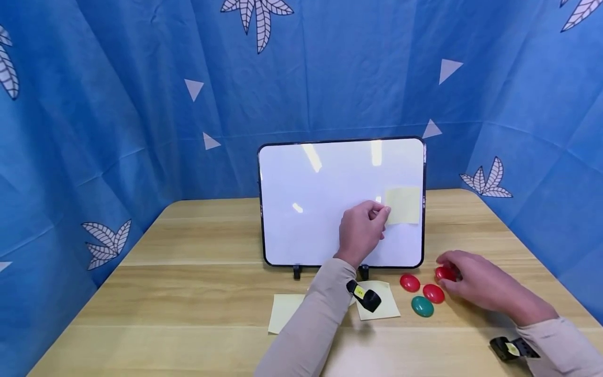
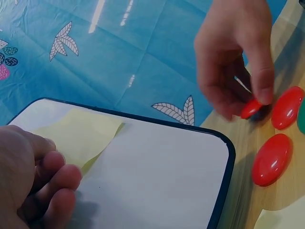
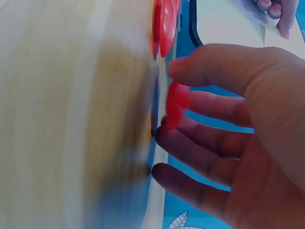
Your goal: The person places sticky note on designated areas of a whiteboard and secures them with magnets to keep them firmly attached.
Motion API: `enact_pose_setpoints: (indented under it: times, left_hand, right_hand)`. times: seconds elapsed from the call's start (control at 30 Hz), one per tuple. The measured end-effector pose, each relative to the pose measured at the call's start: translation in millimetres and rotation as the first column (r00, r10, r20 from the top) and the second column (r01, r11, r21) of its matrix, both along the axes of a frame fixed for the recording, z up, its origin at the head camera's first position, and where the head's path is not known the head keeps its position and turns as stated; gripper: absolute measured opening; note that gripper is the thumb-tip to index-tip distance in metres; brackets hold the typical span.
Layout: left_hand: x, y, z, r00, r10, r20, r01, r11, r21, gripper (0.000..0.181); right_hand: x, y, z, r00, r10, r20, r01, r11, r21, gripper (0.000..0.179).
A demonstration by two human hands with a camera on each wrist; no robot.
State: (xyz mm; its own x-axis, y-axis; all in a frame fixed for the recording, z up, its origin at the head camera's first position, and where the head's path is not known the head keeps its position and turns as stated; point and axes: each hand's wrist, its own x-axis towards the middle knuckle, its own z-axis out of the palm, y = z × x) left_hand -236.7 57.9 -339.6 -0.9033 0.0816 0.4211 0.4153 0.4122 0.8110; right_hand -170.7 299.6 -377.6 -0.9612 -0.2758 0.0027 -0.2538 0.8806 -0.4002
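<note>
At the right side of the whiteboard [image 1: 311, 209], a pale yellow sticky note [image 1: 404, 205] lies against the surface. My left hand [image 1: 361, 230] pinches its left edge between thumb and curled fingers; the left wrist view shows the note's far corner [image 2: 116, 129] standing a little off the board. Down on the table, my right hand [image 1: 480, 277] holds a glossy red oval magnet [image 3: 175, 105] between thumb and fingers. Two more red magnets [image 1: 410, 283] and a green magnet [image 1: 422, 306] lie just left of that hand.
Black feet [image 1: 297, 272] prop the whiteboard up on the wooden table [image 1: 188, 293]. More sticky notes [image 1: 379, 301] lie before it, partly under my left forearm. Blue patterned cloth [image 1: 330, 68] hangs behind and on both sides.
</note>
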Motion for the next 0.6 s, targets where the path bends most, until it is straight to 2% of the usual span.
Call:
enact_pose_setpoints:
  times: [0.1, 0.2, 0.33, 0.4, 0.5, 0.6]
  left_hand:
    - [-0.4, 0.0, 0.4, 1.0, 0.016, -0.008, -0.016, 1.0, -0.008, 0.016]
    - [-1.2, 0.6, 0.4, 0.999, 0.029, -0.018, -0.029, 1.0, -0.01, 0.016]
    - [-1.9, 1.8, 0.9, 0.998, 0.053, -0.032, -0.054, 0.998, -0.031, 0.016]
    - [-1.8, 2.2, 1.6, 0.997, 0.069, -0.042, -0.071, 0.996, -0.053, 0.016]
    - [-1.8, 2.2, 2.7, 0.994, 0.085, -0.07, -0.091, 0.992, -0.086, 0.017]
    - [-2.2, 1.5, 3.5, 0.99, 0.103, -0.097, -0.113, 0.987, -0.111, 0.017]
  right_hand:
    - [0.3, -2.2, 1.4, 0.998, -0.044, -0.044, 0.043, 0.998, -0.037, 0.051]
    - [0.5, -5.6, 4.0, 0.993, -0.082, -0.082, 0.076, 0.994, -0.076, 0.048]
    - [1.1, -10.5, 9.9, 0.981, -0.107, -0.163, 0.08, 0.983, -0.163, 0.045]
    - [0.7, -13.0, 14.3, 0.964, -0.109, -0.241, 0.059, 0.977, -0.207, 0.046]
    - [-1.3, -17.7, 22.1, 0.924, -0.113, -0.366, 0.02, 0.968, -0.249, 0.045]
    - [-4.7, -23.0, 29.3, 0.886, -0.118, -0.449, -0.003, 0.966, -0.259, 0.041]
